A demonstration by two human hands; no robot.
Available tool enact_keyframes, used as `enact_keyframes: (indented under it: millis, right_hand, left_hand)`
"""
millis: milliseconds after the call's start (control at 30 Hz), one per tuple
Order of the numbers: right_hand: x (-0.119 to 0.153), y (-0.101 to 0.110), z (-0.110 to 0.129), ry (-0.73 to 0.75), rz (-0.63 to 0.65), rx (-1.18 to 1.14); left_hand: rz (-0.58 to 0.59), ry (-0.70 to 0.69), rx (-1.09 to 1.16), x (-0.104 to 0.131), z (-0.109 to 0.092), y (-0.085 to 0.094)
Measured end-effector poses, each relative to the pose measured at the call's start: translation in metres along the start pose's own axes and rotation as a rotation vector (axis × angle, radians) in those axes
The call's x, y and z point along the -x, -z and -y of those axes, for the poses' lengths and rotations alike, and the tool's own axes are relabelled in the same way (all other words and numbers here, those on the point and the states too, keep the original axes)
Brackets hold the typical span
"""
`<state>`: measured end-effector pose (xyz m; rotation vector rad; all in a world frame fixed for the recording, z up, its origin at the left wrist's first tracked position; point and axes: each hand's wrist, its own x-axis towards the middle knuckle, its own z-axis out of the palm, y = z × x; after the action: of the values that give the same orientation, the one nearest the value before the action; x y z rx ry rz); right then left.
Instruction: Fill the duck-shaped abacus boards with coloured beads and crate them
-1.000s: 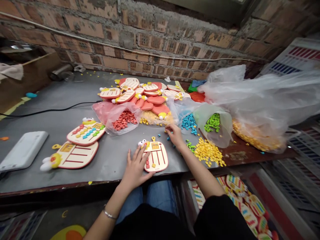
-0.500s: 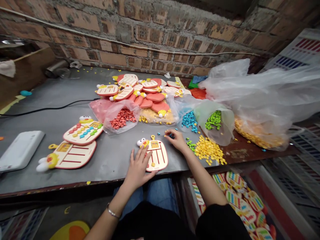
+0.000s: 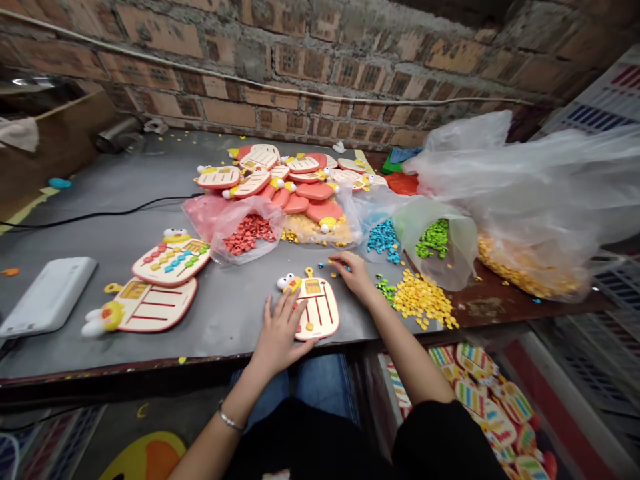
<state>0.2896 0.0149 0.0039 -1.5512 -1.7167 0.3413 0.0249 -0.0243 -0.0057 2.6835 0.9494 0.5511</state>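
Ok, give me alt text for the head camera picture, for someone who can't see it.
A person's left hand rests on a slotted toy board at the edge of a gray table; the right hand is just beyond it, by small loose pieces. Farther back are red pieces and green pieces in bags, and a heap of boards.

Under my left hand (image 3: pixel 280 333) the toy board (image 3: pixel 321 319) lies flat, face up, near the front edge of the table (image 3: pixel 230 313). It is cream with a red rim, dark slots, a yellow loop (image 3: pixel 309 273) at the top and a big-eyed duck head (image 3: pixel 289 283) at its upper left. A yellow bead (image 3: pixel 309 327) sits low on it; my fingers partly cover a red one (image 3: pixel 299 329) beside that. Past the board, a small blue bead (image 3: pixel 321 265) lies near my right fingertips.
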Motion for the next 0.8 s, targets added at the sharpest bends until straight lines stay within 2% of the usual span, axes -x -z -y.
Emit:
enact_keyframes:
  millis: [67,200,333,533,800]
  right_hand:
    - [0.011,-0.002,0.008,0.014,0.013,-0.086]
    - [0.024,-0.011,0.019,0.062,0.067,-0.007]
    - [0.027,-0.018,0.022,0.049,0.019,0.118]
    - [0.031,-0.021,0.026,0.102,0.072,0.249]
    - [0.037,-0.027,0.025,0.071,0.055,0.188]
  left_hand:
    - [0.001,0.0,0.001,-0.001,0.0,0.001]
    - [-0.007,0.017,0.023,-0.002,0.0,0.001]
    - [-0.013,0.032,0.051,-0.003,0.0,0.001]
    - [-0.004,0.04,0.053,-0.003,0.001,0.001]
    - [0.001,0.05,0.076,-0.002,0.001,0.0]
